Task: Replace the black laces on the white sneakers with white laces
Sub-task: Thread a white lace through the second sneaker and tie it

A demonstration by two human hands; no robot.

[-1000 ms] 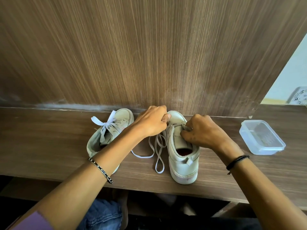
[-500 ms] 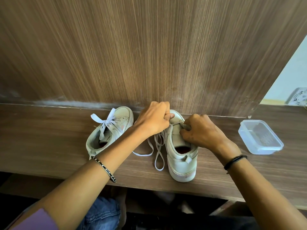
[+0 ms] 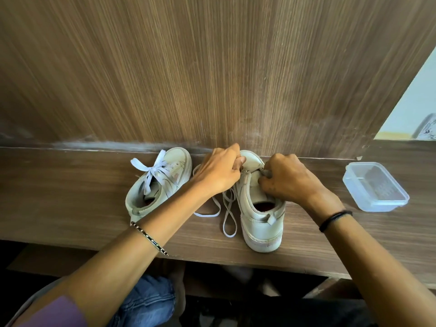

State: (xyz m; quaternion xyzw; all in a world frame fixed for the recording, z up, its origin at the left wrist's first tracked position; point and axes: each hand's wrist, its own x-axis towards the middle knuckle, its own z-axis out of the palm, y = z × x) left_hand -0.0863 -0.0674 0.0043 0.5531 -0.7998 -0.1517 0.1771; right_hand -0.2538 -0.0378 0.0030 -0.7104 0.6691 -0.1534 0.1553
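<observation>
1. Threading is under way on the second off-white leather low-top sneaker [image 3: 259, 223], which stands on the brown wood-grain shelf [image 3: 70, 197] with its toe against the back panel and its heel toward the person.
2. The left hand [image 3: 217, 172] is curled tight at the toe end. From the strands running out beneath it, it appears to pinch the flat white lace [image 3: 227, 208], though the pinch itself is hidden by the knuckles.
3. The right hand [image 3: 285, 182] is also curled, its fingertips nipping a pale bit of that lace at the eyelet edge beside the tongue.
4. Most of the white lace lies slack on the shelf in loops just left of this sneaker, so I judge that only the lowest eyelets are filled.
5. Done: the other off-white sneaker [image 3: 162, 182], just to the left and angled away, carries a white lace tied in a bow. No black lace shows anywhere in view.
6. Left to do, as I read it: cross the lace up the remaining eyelets, even out the ends and tie them.
7. One container is in view: a clear rectangular plastic box [image 3: 387, 205] on the shelf, well to the right of the shoes. Nothing can be made out inside it, and whether a lid is on it is hard to tell.
</observation>
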